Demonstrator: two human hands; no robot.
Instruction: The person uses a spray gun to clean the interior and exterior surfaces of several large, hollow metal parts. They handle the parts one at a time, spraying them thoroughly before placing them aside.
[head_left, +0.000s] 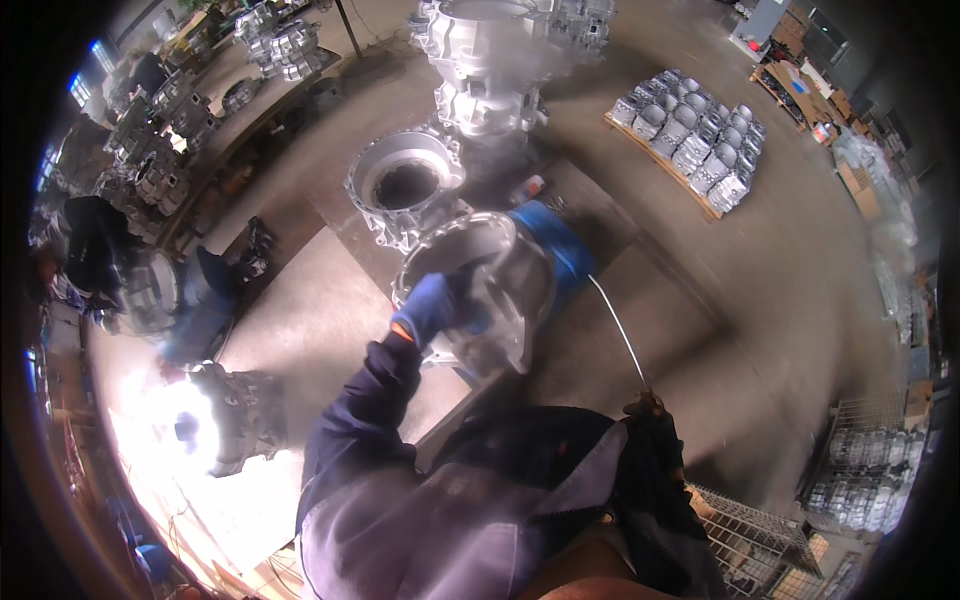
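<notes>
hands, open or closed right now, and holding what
Left hand: at the metal housing, blurred; open or closed cannot be told.
Right hand: closed, holding the thin rod.

The housing (527, 268) is silver-grey, the left glove (430, 306) blue with an orange cuff (402, 331).

Tilted, hollow silver-grey metal housing (530, 285); slim pale rod (621, 325), diagonal, to its right
</notes>
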